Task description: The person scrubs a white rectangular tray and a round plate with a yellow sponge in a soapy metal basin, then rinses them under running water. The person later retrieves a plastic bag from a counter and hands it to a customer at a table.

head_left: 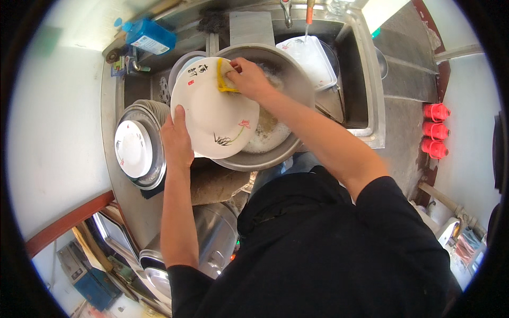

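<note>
My left hand (178, 135) grips the lower left rim of a white oval plate (207, 114) painted with dark characters and a pink flower, held tilted over a large steel basin (297, 122) of foamy water. My right hand (244, 77) presses a yellow scrubbing pad (224, 78) against the plate's upper right part, its fingers curled round it. Left of my left hand stands a stack of steel plates (149, 177) topped by a pile of smaller white plates (132, 148).
Behind the basin, water runs from a tap (309, 16) onto a white tray (313, 63) in the steel sink (371, 106). A blue bottle (151, 37) stands back left; several red containers (436, 130) line the right side. Steel vessels (207, 233) sit below left.
</note>
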Motion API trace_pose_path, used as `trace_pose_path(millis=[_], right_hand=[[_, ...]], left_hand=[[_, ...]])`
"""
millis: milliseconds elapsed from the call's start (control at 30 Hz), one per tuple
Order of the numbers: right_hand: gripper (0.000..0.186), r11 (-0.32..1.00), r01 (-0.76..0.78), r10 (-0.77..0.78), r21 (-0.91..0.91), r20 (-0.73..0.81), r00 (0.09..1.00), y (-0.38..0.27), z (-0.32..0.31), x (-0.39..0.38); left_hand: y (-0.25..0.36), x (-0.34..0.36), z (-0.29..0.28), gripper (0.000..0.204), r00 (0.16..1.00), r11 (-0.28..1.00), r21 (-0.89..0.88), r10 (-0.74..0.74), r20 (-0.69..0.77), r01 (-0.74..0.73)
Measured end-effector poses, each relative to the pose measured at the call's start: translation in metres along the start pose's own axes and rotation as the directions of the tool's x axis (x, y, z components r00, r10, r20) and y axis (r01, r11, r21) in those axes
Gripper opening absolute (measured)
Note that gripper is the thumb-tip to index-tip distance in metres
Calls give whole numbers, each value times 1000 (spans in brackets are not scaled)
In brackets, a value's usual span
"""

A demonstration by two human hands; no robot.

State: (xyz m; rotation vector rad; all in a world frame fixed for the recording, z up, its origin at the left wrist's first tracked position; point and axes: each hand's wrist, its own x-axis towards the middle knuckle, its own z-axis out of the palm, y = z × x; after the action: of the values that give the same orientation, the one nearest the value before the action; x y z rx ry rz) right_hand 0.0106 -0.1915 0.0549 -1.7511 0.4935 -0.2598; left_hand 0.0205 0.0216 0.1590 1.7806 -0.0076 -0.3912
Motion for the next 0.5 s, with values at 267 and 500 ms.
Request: trace_pose_path(millis=[267, 500], right_hand=[[22, 890, 445, -455, 99, 142, 879, -79, 45, -62], [19, 918, 360, -372, -165, -42, 927, -53, 1, 14]], left_hand=[[10, 0, 8, 51, 998, 993, -119, -16, -63, 9], [16, -5, 8, 51, 998, 973, -225, 44, -46, -53]])
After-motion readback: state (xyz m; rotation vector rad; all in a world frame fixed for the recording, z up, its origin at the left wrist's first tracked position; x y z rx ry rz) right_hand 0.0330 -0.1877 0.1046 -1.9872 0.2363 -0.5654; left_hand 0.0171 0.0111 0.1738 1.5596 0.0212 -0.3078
